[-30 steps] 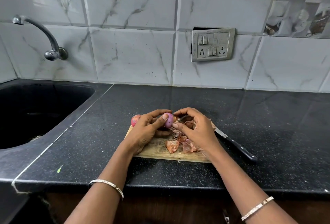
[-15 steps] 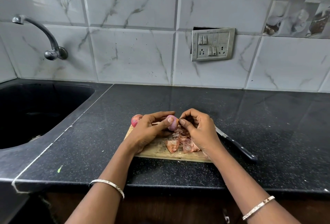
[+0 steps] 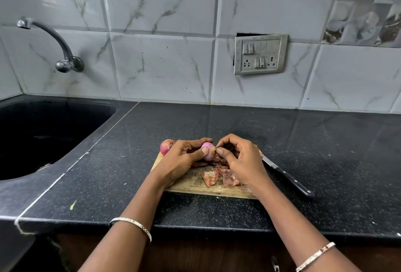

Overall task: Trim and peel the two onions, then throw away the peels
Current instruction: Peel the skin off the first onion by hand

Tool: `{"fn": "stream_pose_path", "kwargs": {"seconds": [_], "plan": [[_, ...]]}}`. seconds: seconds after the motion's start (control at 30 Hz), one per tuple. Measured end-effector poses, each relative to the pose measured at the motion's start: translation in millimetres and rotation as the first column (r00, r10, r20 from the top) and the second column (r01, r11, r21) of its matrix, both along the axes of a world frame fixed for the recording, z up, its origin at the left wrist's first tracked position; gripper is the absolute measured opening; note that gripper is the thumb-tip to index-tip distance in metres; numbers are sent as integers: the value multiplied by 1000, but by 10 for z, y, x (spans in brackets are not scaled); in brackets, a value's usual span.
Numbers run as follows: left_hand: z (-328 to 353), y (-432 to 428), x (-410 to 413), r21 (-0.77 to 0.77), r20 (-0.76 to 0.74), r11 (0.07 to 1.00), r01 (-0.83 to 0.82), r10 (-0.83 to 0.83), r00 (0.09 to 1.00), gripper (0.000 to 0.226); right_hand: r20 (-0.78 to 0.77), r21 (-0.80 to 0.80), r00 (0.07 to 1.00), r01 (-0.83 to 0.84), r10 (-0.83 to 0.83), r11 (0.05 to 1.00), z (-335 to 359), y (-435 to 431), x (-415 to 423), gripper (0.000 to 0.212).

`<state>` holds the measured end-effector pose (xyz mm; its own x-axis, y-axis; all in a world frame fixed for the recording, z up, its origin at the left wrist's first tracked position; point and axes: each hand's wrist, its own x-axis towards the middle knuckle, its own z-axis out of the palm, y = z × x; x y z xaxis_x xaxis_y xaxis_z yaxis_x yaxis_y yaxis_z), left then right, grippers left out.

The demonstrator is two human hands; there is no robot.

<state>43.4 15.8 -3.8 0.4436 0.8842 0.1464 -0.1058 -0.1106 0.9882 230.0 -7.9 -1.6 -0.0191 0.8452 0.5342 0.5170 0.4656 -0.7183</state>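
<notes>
Peeled onion [image 3: 207, 151]: held just above the wooden cutting board [image 3: 191, 182], between both hands. The left hand [image 3: 184, 161] cups it, fingers curled behind and thumb pressed on the near face. The right hand [image 3: 240, 161] has thumb and forefinger closed in a fine pinch at the bulb's right end, on what looks to be a last scrap of skin [image 3: 214, 149]; the piece is too small to confirm.

Handling, as judged: the bulb is small, light and firm, its bared surface pale pink, smooth and glossy, so probably slippery. A cupped hold round the middle suits it, leaving the ends free for picking.

Second onion [image 3: 166, 146]: rests at the board's far left corner, just behind the left hand, in its darker red papery skin. It appears unpeeled.

Peels [image 3: 219, 177]: thin, dry, crumpled orange-brown flakes heaped on the board under the right hand; light and brittle, best gathered in a bunch.

Knife [image 3: 288, 179]: lies on the speckled black countertop [image 3: 325, 152] along the board's right edge, dark handle towards the person.
</notes>
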Motion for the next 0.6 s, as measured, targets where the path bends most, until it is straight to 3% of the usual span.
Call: {"fn": "stream_pose_path", "kwargs": {"seconds": [0.27, 0.37, 0.5, 0.6], "plan": [[-9, 36, 5, -74, 58, 997, -22, 27, 998, 33, -42, -22, 999, 33, -34, 999, -18, 30, 13, 14], [-16, 26, -13, -25, 73, 1000, 0, 1, 997, 34, -151, -46, 988, 31, -37, 998, -47, 62, 49, 17], [-3, 20, -42, 115, -25, 993, -37, 40, 999, 42, -264, -88, 964, 8, -31, 996, -82, 107, 64, 21], [-1, 5, -40, 106, -17, 992, -62, 64, 998, 47, -293, -141, 956, -40, -3, 989, -90, 113, 56, 22]]}}
